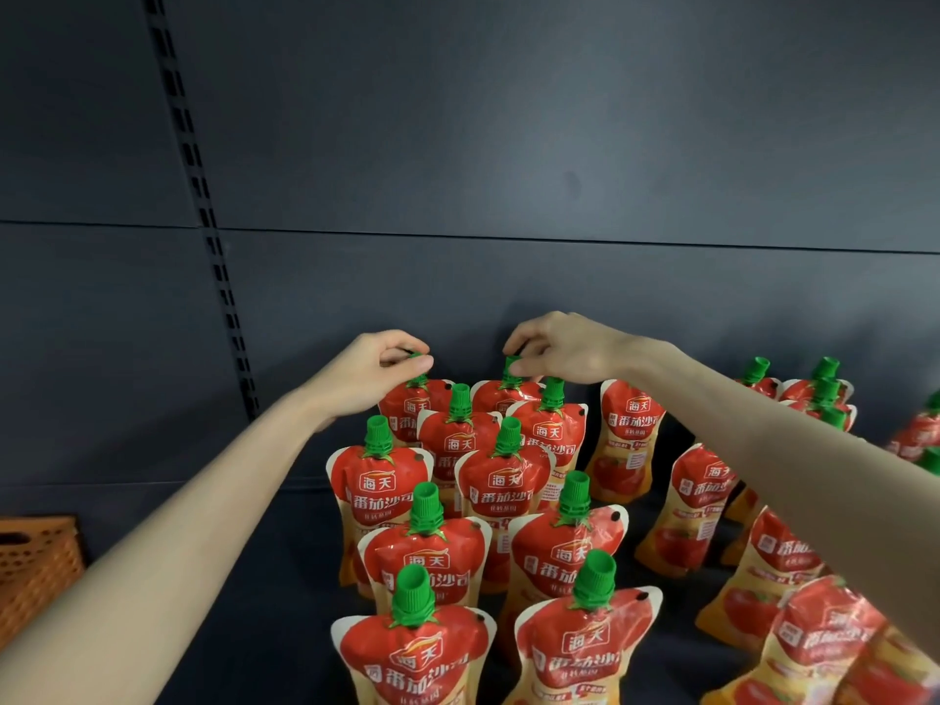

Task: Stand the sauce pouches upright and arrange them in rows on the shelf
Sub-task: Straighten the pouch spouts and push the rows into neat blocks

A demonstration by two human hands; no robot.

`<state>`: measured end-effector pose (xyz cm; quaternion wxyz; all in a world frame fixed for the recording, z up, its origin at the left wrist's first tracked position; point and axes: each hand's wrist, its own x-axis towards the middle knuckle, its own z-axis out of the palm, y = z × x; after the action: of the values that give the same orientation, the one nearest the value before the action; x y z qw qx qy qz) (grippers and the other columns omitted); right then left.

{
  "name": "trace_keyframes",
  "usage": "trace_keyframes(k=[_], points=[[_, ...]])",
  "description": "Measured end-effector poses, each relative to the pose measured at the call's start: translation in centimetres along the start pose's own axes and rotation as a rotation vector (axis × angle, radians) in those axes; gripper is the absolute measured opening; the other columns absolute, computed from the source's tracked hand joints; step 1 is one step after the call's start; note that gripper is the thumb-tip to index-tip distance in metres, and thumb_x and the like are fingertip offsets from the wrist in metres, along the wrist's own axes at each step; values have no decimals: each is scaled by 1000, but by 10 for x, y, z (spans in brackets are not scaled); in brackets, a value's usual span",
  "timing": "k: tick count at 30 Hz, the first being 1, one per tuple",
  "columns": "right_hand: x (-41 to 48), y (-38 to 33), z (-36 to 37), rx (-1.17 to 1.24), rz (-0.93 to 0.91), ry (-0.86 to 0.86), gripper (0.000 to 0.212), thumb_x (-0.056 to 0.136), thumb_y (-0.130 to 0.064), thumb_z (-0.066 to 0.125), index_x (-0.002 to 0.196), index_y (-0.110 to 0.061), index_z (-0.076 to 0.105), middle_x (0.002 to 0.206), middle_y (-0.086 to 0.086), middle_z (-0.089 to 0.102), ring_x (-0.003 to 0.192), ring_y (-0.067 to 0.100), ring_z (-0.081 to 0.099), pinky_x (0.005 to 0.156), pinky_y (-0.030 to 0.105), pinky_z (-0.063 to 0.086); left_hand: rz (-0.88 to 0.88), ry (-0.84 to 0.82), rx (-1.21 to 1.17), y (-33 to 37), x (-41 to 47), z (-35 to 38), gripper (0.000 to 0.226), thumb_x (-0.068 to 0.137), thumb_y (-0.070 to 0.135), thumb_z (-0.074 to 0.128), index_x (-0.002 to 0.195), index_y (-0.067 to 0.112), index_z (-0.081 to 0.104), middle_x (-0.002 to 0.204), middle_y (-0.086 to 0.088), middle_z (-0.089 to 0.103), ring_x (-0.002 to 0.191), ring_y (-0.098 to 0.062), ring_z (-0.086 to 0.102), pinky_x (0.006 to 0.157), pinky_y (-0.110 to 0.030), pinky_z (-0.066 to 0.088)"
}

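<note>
Several red tomato-sauce pouches with green caps stand upright on the dark shelf [285,577], two rows deep running toward the back wall. My left hand [379,371] pinches the green cap of the rearmost pouch in the left row [404,407]. My right hand [562,348] pinches the cap of the rearmost pouch in the right row [501,394]. Both pouches stand close to the back panel. More pouches [628,440] stand to the right, partly hidden under my right forearm.
An orange perforated basket [35,562] sits at the left edge of the shelf. A slotted upright rail [203,216] runs up the back panel. Further pouches [819,394] crowd the far right; bare shelf lies left of the rows.
</note>
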<state>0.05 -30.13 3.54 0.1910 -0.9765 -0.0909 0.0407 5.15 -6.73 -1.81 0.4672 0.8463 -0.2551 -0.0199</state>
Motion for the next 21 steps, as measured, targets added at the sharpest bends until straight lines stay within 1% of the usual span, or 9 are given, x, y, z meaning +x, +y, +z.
trace_keyframes(k=[2,5,6,7,10,12,15,19,21], points=[[-5,1,-3,-21,-14,49,34,91,-31,58,121,-17,57,114,2,66,94,11,59,85,22,43,50,58,71,4,-2,-2,28,89,29,59,114,18,61,110,2,65,104,-6,58,94,-27,46],[-17,1,-8,-13,-44,145,33,89,-34,60,117,-17,60,112,1,64,100,13,60,90,25,45,190,219,170,14,-9,-4,21,87,27,61,106,18,66,104,6,63,99,-6,58,87,-22,44],[-22,2,-9,9,-48,141,32,88,-35,61,115,-17,61,110,0,65,100,13,60,91,25,46,219,213,171,20,-11,-4,20,86,28,62,103,19,67,102,7,63,97,-4,59,85,-21,44],[-26,2,-10,20,-43,105,32,87,-36,62,114,-18,61,108,-2,66,100,12,61,92,26,47,228,158,161,25,-13,-4,19,86,29,63,102,20,68,100,10,64,95,-3,60,84,-20,46],[-34,3,-7,-61,4,-83,36,86,-38,63,117,-22,59,110,-6,64,101,10,59,94,26,45,190,-120,194,36,-12,2,21,85,32,63,103,22,68,100,13,67,96,0,62,88,-20,49],[-34,3,-4,-121,10,-122,33,88,-33,62,118,-22,59,109,-8,59,103,9,55,95,27,43,163,-217,210,37,-8,5,22,86,30,62,106,22,67,101,13,68,96,2,63,92,-22,49],[-34,0,-3,-103,-2,-99,23,89,-24,61,112,-19,64,101,-10,60,101,12,59,94,28,45,107,-284,154,34,-7,6,19,88,30,60,104,25,68,97,14,70,92,2,65,87,-26,54],[-33,-4,-1,-59,-24,-86,20,89,-21,61,108,-18,66,89,-11,63,85,4,59,87,24,45,85,-330,107,31,-10,4,18,89,27,58,102,22,69,95,4,73,92,-14,68,83,-33,55],[-31,-6,0,-47,-35,-79,19,89,-20,61,108,-18,66,87,-13,62,82,1,57,84,21,43,72,-323,92,29,-8,-1,18,90,23,58,103,17,69,96,-2,73,92,-18,69,84,-34,56]])
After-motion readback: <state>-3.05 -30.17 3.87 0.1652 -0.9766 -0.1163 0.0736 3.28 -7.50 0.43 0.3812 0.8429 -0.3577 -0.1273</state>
